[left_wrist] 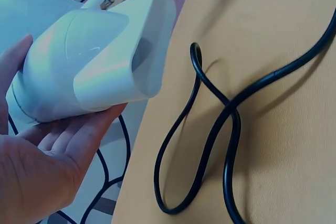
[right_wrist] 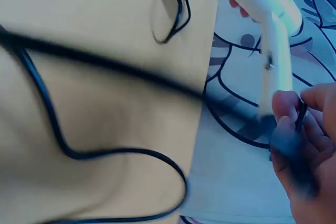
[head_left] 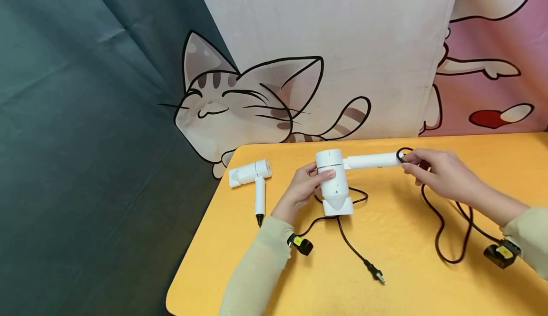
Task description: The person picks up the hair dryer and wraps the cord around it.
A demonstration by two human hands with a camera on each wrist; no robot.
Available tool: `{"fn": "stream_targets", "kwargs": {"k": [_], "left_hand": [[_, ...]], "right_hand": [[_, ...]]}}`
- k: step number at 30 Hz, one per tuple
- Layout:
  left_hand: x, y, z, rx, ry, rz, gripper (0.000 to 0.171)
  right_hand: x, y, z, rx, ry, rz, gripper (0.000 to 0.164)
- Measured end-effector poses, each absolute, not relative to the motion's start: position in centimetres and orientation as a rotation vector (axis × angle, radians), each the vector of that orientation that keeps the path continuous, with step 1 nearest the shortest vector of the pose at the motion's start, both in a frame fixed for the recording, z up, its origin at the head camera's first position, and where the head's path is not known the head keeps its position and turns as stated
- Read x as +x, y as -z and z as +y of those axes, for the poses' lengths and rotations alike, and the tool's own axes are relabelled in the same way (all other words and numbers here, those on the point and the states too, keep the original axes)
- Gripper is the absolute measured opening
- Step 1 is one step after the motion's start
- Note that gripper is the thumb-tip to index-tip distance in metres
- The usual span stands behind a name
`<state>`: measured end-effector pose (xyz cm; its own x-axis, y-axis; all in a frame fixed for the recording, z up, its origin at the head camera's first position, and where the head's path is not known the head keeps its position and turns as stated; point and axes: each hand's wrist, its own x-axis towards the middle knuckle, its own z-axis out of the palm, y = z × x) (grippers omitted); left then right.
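Observation:
My left hand [head_left: 301, 187] grips the body of a white hair dryer [head_left: 336, 187], thumb across the front and fingers behind it. The dryer's handle [head_left: 372, 160] points right, and its flared nozzle [left_wrist: 152, 51] faces me in the left wrist view. At the handle's end my right hand [head_left: 441, 171] pinches the black power cord [head_left: 451, 261], which makes a small loop there. The rest of that cord hangs in loops below the hand. In the right wrist view a stretch of cord runs blurred close to the camera.
A second, folding-style white hair dryer [head_left: 250, 172] lies at the left of the yellow table [head_left: 214, 268]. A black cord with a two-pin plug [head_left: 374, 271] lies in front of the held dryer. Behind the table hangs a cloth with a cartoon cat [head_left: 239, 106].

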<state>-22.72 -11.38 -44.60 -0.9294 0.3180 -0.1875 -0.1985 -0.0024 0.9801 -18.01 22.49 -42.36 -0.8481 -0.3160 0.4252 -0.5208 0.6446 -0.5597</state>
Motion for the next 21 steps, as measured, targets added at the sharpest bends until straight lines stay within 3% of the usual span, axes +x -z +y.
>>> {"fn": "stream_targets", "kwargs": {"k": [13, 21], "left_hand": [[-22.5, 44.4, -10.9, 0.104, -2.108, 1.857, 0.048], [-22.4, 44.4, -11.3, 0.125, -2.112, 1.81, 0.048]], "right_hand": [[-17.1, 44.9, 22.4, 0.474, -1.474, -2.621, 0.024], [-17.4, 45.9, 22.7, 0.526, -1.963, -2.532, 0.027]]}}
